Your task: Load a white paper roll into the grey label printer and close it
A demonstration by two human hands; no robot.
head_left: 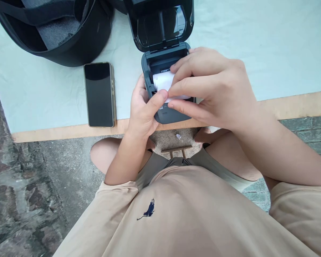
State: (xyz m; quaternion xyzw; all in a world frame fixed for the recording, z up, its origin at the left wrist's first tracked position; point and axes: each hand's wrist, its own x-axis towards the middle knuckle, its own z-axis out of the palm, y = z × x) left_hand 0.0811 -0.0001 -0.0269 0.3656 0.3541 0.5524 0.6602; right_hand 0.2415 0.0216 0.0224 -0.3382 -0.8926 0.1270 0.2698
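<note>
A small dark grey label printer (166, 116) is held at the table's front edge, its glossy black lid (160, 26) swung up and back. Inside its bay lies a white paper roll (163, 80). My left hand (144, 107) wraps the printer's left side, with the thumb reaching over the front rim to the paper. From the right, my right hand (208, 85) reaches over the bay, its fingertips closed on the white paper roll. The right part of the roll is hidden behind these fingers.
Left of the printer a smartphone (99, 94) lies face up with a dark screen. An open black zippered case (77, 46) with grey lining stands behind it. A pale cloth (256, 53) covers the table, whose wooden edge (296, 105) shows in front.
</note>
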